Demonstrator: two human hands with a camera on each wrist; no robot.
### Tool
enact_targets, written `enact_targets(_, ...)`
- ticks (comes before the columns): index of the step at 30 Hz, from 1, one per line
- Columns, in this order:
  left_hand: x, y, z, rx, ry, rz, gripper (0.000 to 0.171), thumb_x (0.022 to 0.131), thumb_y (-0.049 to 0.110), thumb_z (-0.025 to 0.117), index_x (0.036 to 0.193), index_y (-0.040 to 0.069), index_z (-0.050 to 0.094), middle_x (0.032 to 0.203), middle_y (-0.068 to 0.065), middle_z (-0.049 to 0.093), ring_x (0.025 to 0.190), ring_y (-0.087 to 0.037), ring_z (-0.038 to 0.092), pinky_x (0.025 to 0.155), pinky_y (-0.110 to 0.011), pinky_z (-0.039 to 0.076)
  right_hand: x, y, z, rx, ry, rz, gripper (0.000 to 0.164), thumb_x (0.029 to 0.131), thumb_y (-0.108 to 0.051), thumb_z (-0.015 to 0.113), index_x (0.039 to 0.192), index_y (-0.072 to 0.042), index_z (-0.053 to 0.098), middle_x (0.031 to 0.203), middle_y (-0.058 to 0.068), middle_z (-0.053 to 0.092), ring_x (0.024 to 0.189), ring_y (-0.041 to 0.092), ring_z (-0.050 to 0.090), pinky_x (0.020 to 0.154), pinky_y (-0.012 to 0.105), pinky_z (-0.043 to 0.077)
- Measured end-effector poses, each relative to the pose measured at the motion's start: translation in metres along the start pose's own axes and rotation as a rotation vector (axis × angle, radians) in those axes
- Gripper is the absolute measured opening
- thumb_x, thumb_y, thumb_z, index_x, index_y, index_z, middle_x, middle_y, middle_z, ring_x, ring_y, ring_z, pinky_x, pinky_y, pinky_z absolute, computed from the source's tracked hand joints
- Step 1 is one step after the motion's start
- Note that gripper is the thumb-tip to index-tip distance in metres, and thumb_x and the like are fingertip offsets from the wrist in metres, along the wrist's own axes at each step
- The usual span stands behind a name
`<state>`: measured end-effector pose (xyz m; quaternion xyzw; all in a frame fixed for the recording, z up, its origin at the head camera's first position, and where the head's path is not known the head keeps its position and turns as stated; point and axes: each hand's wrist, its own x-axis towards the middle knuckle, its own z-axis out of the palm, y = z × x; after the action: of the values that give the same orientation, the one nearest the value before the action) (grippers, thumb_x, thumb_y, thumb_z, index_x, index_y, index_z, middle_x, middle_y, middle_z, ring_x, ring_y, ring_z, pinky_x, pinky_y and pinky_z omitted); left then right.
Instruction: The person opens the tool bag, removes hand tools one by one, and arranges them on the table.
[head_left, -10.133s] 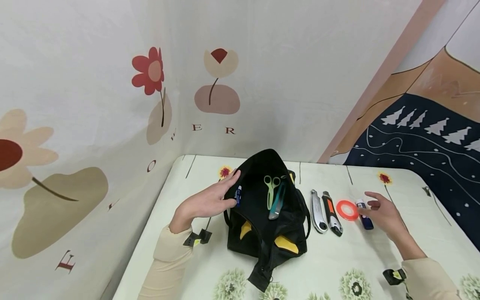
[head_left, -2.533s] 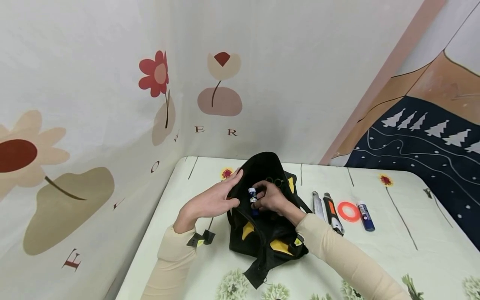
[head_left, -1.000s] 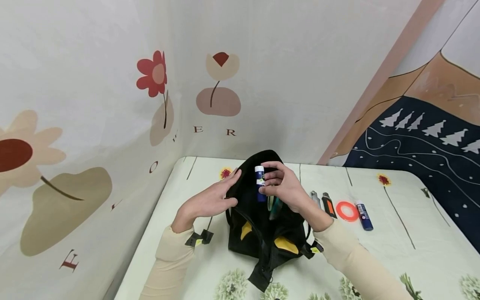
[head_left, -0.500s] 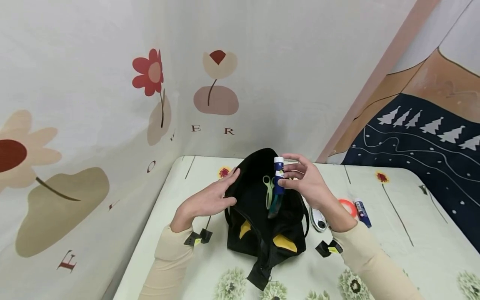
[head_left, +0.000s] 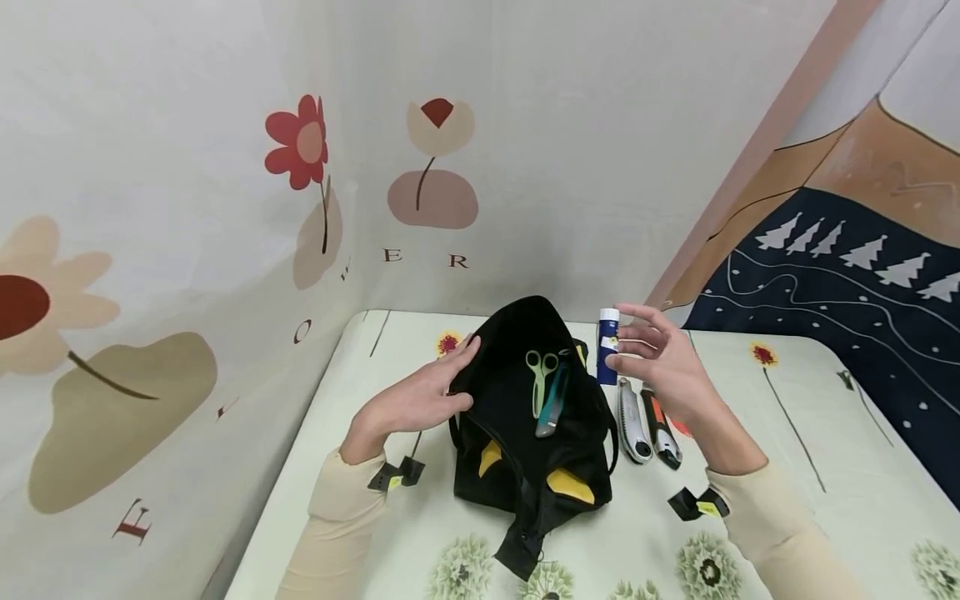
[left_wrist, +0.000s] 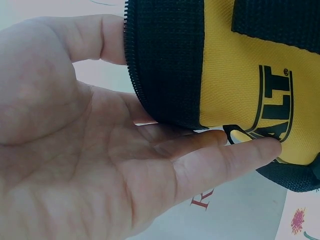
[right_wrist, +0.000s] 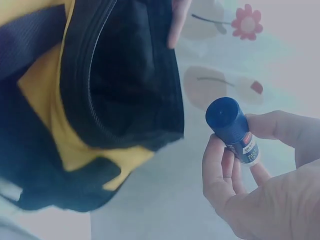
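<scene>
A black and yellow tool bag (head_left: 487, 482) stands on the table with its mouth gaping. My left hand (head_left: 418, 398) holds its left rim, thumb at the zipper edge (left_wrist: 131, 55) and fingers along the outside. To the right of the bag, my right hand (head_left: 667, 362) pinches an upright blue glue stick (head_left: 607, 346) with a white cap, raised above the table. The right wrist view shows the blue base of the glue stick (right_wrist: 227, 122) between thumb and fingers. Inside the bag lie green scissors (head_left: 538, 392) and a teal box cutter (head_left: 552, 408).
Beside the bag on the flowered tablecloth (head_left: 390, 550) lie a silver utility knife (head_left: 634, 425) and a black and orange one (head_left: 660, 425). An orange tape ring (head_left: 681, 427) is mostly covered by my right hand. Printed cloth walls (head_left: 525, 167) rise behind and to the left.
My right hand has lifted the glue stick out of the bag and carried it to the right. The second glue stick on the table is now hidden. My left hand stays at the rim.
</scene>
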<state>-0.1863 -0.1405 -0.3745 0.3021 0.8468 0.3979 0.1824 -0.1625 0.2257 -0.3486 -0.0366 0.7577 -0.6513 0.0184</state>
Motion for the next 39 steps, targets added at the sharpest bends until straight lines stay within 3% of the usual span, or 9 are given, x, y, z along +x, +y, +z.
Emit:
enact_targets(5, 0.001, 0.001, 0.0, 0.0, -0.009, 0.005, 0.084, 0.107, 0.011, 0.051, 0.177, 0.002, 0.005, 0.186, -0.013, -0.003, 0.172, -0.033, 0.002, 0.134, -0.058, 0.019, -0.008, 0.007, -0.02, -0.02, 0.038, 0.008, 0.068, 0.098, 0.007, 0.075, 0.155, -0.025, 0.056, 0.129, 0.001, 0.061, 0.112, 0.012, 0.067, 0.093, 0.023, 0.06)
enact_targets(14, 0.001, 0.002, 0.0, 0.008, -0.007, 0.002, 0.084, 0.106, 0.012, 0.051, 0.177, 0.002, 0.006, 0.186, -0.013, -0.002, 0.172, -0.033, 0.003, 0.134, -0.058, 0.018, -0.017, 0.027, -0.066, -0.218, 0.117, -0.009, 0.072, 0.104, 0.001, 0.073, 0.163, -0.031, 0.049, 0.126, -0.01, 0.06, 0.11, 0.0, 0.065, 0.091, 0.014, 0.056)
enact_targets(20, 0.001, 0.001, 0.0, 0.005, -0.003, -0.008, 0.084, 0.107, 0.012, 0.051, 0.177, 0.003, 0.006, 0.186, -0.012, -0.003, 0.172, -0.033, 0.002, 0.134, -0.058, 0.019, -0.021, 0.039, -0.091, -0.159, 0.135, -0.018, 0.072, 0.102, 0.009, 0.07, 0.157, -0.034, 0.053, 0.121, -0.012, 0.06, 0.106, -0.002, 0.066, 0.087, 0.014, 0.058)
enact_targets(29, 0.0, 0.0, 0.0, 0.005, 0.0, -0.006, 0.084, 0.106, 0.012, 0.05, 0.177, 0.002, 0.006, 0.186, -0.013, -0.002, 0.172, -0.034, 0.004, 0.134, -0.059, 0.019, -0.029, 0.053, -0.116, 0.029, 0.134, -0.023, 0.072, 0.099, 0.017, 0.068, 0.152, -0.032, 0.061, 0.119, -0.008, 0.061, 0.101, 0.003, 0.067, 0.084, 0.015, 0.059)
enact_targets(34, 0.0, 0.001, 0.0, 0.001, 0.002, -0.009, 0.085, 0.106, 0.012, 0.05, 0.177, 0.002, 0.006, 0.186, -0.013, -0.002, 0.172, -0.034, 0.004, 0.134, -0.058, 0.019, -0.031, 0.063, -0.129, 0.0, 0.156, -0.013, 0.071, 0.1, 0.015, 0.069, 0.153, -0.03, 0.06, 0.119, -0.01, 0.06, 0.102, 0.002, 0.065, 0.082, 0.015, 0.06)
enact_targets(39, 0.0, 0.0, 0.0, -0.004, 0.002, -0.013, 0.085, 0.106, 0.012, 0.05, 0.177, 0.003, 0.006, 0.186, -0.012, -0.003, 0.172, -0.033, 0.003, 0.134, -0.058, 0.02, -0.032, 0.073, -0.141, -0.16, 0.18, 0.032, 0.071, 0.103, 0.008, 0.07, 0.159, -0.033, 0.055, 0.122, -0.012, 0.054, 0.103, -0.003, 0.062, 0.082, 0.014, 0.059)
